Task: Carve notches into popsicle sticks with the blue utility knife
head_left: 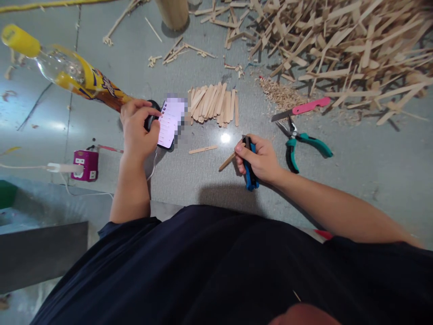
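Note:
My left hand (139, 128) is over the left edge of a lit phone (171, 122), thumb and fingers apart, a fingertip touching the screen. A black rounded object (150, 118) shows beneath those fingers; its kind is unclear. My right hand (259, 158) is closed around a blue and black utility knife (250, 169), its blade end pointing away from me. A wooden craft stick (227, 161) sticks out to the left from between the same fingers. Another craft stick (203, 149) lies flat on the table between my hands.
A stack of craft sticks (213, 104) lies beyond. A big stick heap (338, 49) fills the far right, near pliers (294, 135) and a pink-handled folding saw (310, 106). At left are a yellow-capped bottle (77, 72) and a purple power adapter (84, 165) with cables.

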### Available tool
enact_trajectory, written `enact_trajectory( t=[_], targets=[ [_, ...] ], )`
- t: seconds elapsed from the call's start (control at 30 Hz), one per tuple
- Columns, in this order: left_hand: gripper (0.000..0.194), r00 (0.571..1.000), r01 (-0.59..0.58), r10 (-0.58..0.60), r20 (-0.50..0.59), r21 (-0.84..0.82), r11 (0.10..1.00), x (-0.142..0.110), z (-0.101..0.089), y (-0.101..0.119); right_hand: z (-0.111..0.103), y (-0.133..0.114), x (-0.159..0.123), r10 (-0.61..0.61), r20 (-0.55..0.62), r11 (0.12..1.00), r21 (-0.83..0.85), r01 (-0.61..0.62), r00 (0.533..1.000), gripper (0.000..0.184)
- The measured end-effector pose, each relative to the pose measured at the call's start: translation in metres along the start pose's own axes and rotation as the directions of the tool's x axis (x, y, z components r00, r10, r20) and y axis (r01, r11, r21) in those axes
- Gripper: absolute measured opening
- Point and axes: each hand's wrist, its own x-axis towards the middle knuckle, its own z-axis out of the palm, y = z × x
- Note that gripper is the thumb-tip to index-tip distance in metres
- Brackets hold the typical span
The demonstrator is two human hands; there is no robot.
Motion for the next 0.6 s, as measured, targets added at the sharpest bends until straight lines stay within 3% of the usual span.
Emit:
enact_trajectory(
  t=[0.13,0.37,0.47,0.6],
  targets=[
    [0.022,0.992,-0.029,0.018,-0.125,-0.083,0.996,0.001,0.001,-0.004,0.000,0.001,0.000,0.001,0.001,1.000,-0.001,-0.001,1.000,0.062],
    [0.024,0.996,-0.021,0.016,-0.086,-0.053,0.998,0.002,0.002,-0.002,0.001,0.000,-0.001,-0.014,0.004,1.000,0.009,0.014,1.000,0.061],
    [0.028,1.000,0.008,-0.008,-0.012,-0.005,1.000,0.001,0.001,0.004,0.001,-0.001,-0.001,-0.015,0.007,1.000,0.015,0.015,1.000,0.061],
    [0.044,0.981,0.051,-0.071,0.178,0.118,0.992,-0.001,-0.003,0.013,0.001,-0.001,0.000,-0.025,0.009,1.000,0.013,0.025,1.000,0.062]
  ],
)
